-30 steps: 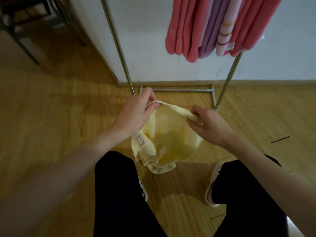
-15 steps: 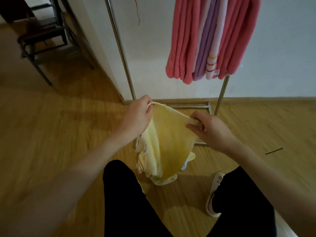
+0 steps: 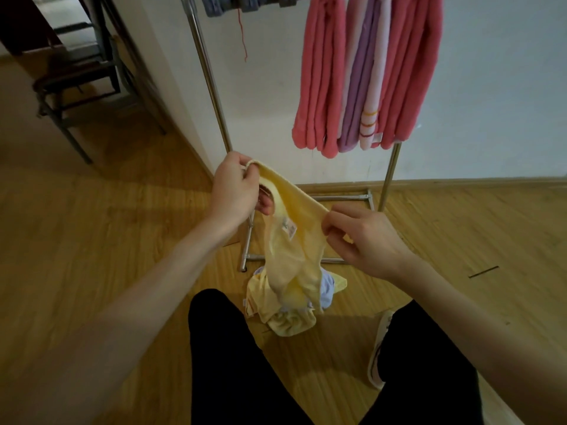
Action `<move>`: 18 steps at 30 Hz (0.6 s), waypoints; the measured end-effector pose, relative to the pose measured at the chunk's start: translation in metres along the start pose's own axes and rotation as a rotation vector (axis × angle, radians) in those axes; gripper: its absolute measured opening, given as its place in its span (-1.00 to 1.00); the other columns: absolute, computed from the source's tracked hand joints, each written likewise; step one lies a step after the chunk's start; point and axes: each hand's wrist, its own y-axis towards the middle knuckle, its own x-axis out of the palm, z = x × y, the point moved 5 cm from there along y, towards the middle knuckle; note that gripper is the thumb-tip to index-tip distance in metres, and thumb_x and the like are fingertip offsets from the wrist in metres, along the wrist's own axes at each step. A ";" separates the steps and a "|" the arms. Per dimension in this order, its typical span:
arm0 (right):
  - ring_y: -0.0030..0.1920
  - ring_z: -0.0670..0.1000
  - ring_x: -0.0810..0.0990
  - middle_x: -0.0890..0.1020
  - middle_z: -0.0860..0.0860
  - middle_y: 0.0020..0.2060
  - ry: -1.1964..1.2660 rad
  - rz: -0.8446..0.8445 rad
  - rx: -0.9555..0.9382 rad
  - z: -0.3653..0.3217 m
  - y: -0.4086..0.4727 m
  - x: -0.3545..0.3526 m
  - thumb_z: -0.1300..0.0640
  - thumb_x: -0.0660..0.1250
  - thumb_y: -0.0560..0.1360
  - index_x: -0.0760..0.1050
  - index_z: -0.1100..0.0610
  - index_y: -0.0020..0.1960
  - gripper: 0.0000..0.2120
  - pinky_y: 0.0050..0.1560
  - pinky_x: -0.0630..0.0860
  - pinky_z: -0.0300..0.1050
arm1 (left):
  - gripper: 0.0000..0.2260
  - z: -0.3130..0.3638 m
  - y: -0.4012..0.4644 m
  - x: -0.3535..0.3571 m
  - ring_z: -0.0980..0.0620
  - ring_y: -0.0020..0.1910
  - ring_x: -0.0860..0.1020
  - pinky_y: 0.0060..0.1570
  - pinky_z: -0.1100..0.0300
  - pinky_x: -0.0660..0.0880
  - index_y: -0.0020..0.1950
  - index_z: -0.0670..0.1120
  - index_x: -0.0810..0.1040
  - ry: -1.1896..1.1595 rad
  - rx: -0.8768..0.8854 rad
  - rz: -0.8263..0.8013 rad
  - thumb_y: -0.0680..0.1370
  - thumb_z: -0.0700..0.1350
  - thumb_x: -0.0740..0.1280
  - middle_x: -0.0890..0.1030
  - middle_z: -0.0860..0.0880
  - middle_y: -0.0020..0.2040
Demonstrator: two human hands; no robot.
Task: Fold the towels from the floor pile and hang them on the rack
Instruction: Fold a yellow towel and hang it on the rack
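Note:
A pale yellow towel (image 3: 290, 240) hangs between my hands, above the floor pile. My left hand (image 3: 234, 187) pinches its upper left corner. Lower and to the right, my right hand (image 3: 365, 237) pinches its other top edge. The towel sags in the middle and its bottom end reaches the floor pile (image 3: 285, 305), a heap of yellow and light blue towels between my legs. Behind stands the metal rack (image 3: 211, 84), with pink, purple and striped folded towels (image 3: 365, 75) hung on its right side and dark grey ones (image 3: 245, 3) at the top.
The rack's base bars (image 3: 337, 197) lie on the wooden floor by the white wall. A dark metal chair frame (image 3: 76, 87) stands at the far left. My black trouser legs and a white shoe (image 3: 379, 348) are at the bottom.
Both hands have lifted the yellow towel higher, off the pile, and it now hangs longer. The view has tilted up, showing more of the rack and the pile beneath.

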 end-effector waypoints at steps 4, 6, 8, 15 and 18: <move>-0.39 -0.01 0.47 0.51 -0.05 -0.35 0.010 -0.040 0.009 -0.002 0.000 0.004 0.16 0.18 0.42 0.51 0.16 -0.23 -0.84 -0.53 0.42 -0.02 | -0.90 0.012 -0.005 -0.002 0.00 -0.45 0.59 -0.56 0.19 0.48 0.10 -0.20 0.38 -0.051 -0.026 -0.012 0.65 -0.21 0.11 0.58 -0.16 -0.25; -0.40 -0.01 0.51 0.53 -0.06 -0.35 0.010 -0.052 0.008 -0.005 0.000 0.006 0.13 0.18 0.40 0.54 0.15 -0.22 -0.82 -0.54 0.43 -0.04 | -0.88 0.021 -0.007 -0.003 0.04 -0.46 0.60 -0.57 0.24 0.47 0.13 -0.22 0.37 -0.089 -0.032 -0.026 0.64 -0.21 0.13 0.59 -0.15 -0.23; -0.40 -0.03 0.52 0.54 -0.07 -0.34 0.022 -0.036 0.017 -0.008 0.002 0.006 0.08 0.20 0.42 0.57 0.14 -0.19 -0.79 -0.54 0.43 -0.06 | -0.86 0.030 -0.009 -0.004 0.07 -0.47 0.60 -0.55 0.27 0.47 0.16 -0.22 0.38 -0.118 -0.032 -0.032 0.64 -0.21 0.15 0.60 -0.13 -0.23; -0.32 -0.07 0.51 0.54 -0.07 -0.30 -0.079 0.110 0.089 -0.004 0.012 0.002 -0.19 0.39 0.41 0.56 0.14 -0.13 -0.63 -0.50 0.44 -0.14 | -0.86 0.058 -0.014 -0.010 0.08 -0.44 0.61 -0.51 0.31 0.48 0.17 -0.19 0.40 -0.195 -0.029 -0.019 0.62 -0.19 0.19 0.64 -0.14 -0.20; -0.28 -0.05 0.53 0.56 -0.06 -0.25 -0.107 0.118 0.106 -0.001 0.016 0.003 -0.10 0.49 0.35 0.54 0.14 -0.13 -0.68 -0.48 0.41 -0.18 | -0.85 0.066 -0.014 -0.013 0.08 -0.43 0.62 -0.49 0.32 0.48 0.18 -0.19 0.41 -0.217 -0.031 -0.013 0.62 -0.20 0.20 0.63 -0.10 -0.23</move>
